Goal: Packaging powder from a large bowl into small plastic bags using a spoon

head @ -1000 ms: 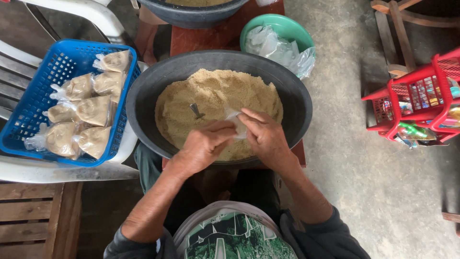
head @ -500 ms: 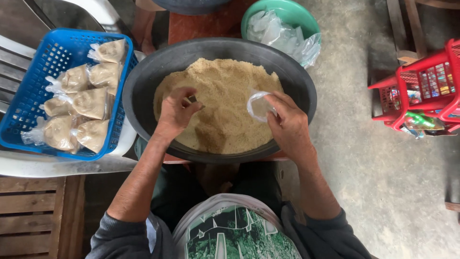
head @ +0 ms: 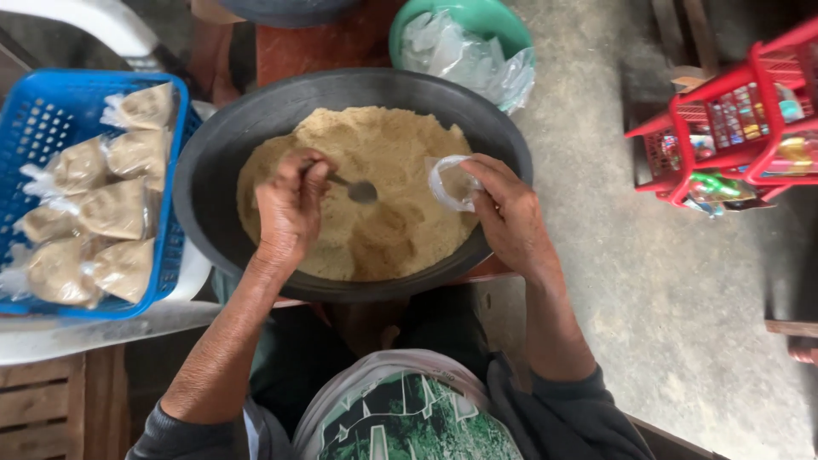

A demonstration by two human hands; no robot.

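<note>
Half a second ago the left hand [head: 290, 209] lay bare on the meal [head: 375, 196]; now it pinches a spoon [head: 354, 189], bowl resting mid-heap in the basin [head: 213, 170], so scooping looks ready to start. The right hand [head: 507, 217] has stayed at the basin's right edge, fingers pinching a small clear bag [head: 450, 181] open-mouthed toward the spoon, both wrists bent down

Left hand [head: 290, 209] curled in a grip, right hand [head: 509, 217] pinching, forearms angled inward.
</note>
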